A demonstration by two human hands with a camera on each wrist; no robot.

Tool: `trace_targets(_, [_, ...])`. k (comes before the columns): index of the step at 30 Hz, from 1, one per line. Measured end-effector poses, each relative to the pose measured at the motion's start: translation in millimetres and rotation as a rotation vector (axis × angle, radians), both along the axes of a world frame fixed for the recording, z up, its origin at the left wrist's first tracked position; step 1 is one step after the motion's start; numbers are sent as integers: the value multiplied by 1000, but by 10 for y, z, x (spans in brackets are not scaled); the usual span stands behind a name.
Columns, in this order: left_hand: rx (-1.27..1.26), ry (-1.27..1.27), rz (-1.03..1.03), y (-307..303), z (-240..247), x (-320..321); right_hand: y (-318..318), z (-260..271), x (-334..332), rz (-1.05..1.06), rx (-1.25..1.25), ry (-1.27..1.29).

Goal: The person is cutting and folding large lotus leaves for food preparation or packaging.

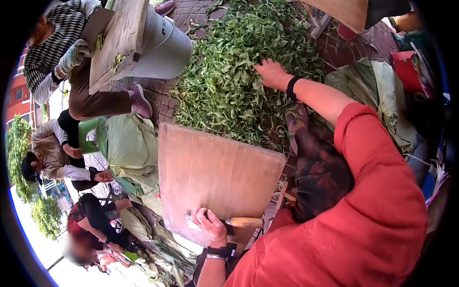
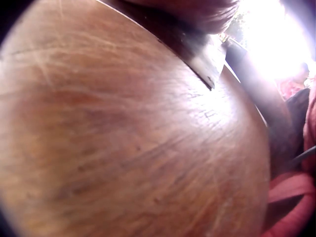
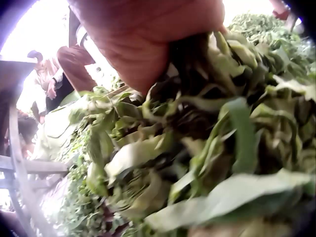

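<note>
My left hand (image 1: 210, 226) lies over the blade of a knife with a wooden handle (image 1: 246, 222), its fingers bent about the metal, near the lower edge of a wooden board (image 1: 217, 170). In the left wrist view the blade (image 2: 210, 59) shows beneath the hand (image 2: 210, 15), over the scratched board (image 2: 123, 128). My right hand (image 1: 273, 74) touches a large heap of cut green leaves (image 1: 229, 91), fingers extended. The right wrist view has the palm (image 3: 148, 34) over loose, curled leaves (image 3: 207, 143); the fingertips are hidden there.
A white bucket (image 1: 174, 52) with another board (image 1: 117, 48) across it stands upper left, beside a person in gloves. Big leaf bundles (image 1: 129, 143) lie left of my board; another bundle (image 1: 382, 91) is at right. Two people sit at far left. My knee is right of the board.
</note>
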State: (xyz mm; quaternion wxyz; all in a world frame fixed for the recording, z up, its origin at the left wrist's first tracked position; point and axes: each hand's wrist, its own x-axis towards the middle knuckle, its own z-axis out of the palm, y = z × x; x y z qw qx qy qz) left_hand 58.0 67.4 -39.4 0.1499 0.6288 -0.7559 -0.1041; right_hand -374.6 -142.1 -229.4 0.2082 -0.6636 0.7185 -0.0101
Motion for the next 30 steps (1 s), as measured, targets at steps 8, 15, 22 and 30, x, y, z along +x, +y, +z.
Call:
trace_targets(8, [15, -16, -4, -24, 10, -32, -257, 883, -659, 86, -520, -319])
trace_targets(15, [12, -16, 4, 8, 1, -3, -166, 205, -941, -223, -307, -1313])
trace_targets(22, [20, -77, -35, -24, 12, 1, -367, 671, -731, -368, -148, -1035])
trace_targets(30, [-15, -29, -26, -23, -43, 29, -542, 388, -42, 179, -345, -699])
